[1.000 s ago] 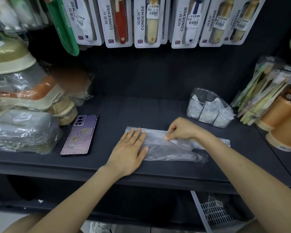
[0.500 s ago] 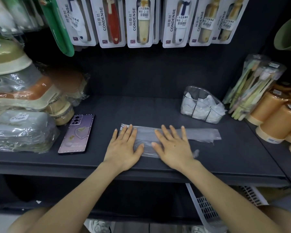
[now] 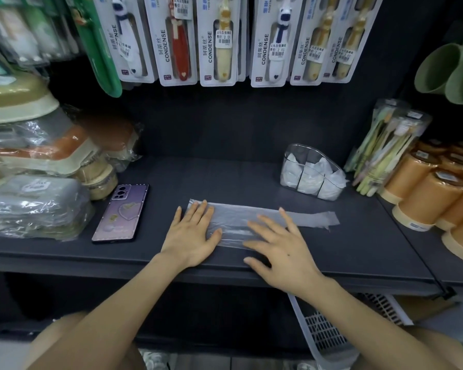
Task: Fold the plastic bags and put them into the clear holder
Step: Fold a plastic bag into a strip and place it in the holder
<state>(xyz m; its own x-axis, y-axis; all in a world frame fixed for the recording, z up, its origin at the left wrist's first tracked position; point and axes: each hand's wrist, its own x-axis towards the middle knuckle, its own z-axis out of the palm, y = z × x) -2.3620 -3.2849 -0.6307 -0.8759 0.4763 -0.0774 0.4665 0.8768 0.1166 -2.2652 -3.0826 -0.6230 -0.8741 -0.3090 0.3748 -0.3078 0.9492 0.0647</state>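
A translucent plastic bag [image 3: 309,218] lies flattened into a long narrow strip on the dark shelf [image 3: 251,182]. My left hand [image 3: 191,235] presses flat on the strip's left end with straight fingers. My right hand [image 3: 281,249] lies flat, fingers spread, over the strip's middle and front edge. The strip's right end pokes out past my right hand. The clear holder [image 3: 312,172] stands at the back right of the shelf, with white folded bags in its compartments.
A purple phone [image 3: 120,213] lies left of my left hand. Wrapped boxes [image 3: 35,204] pile up at the far left. Orange cups [image 3: 428,193] and a toothbrush pack [image 3: 385,148] stand at the right. Toothbrush cards [image 3: 219,41] hang above. A white basket [image 3: 332,332] sits below.
My right hand let go of its pinch on the bag's top edge and flattened onto it, then slid right along the strip. The bag now lies narrower and smoother. My left hand stayed put.
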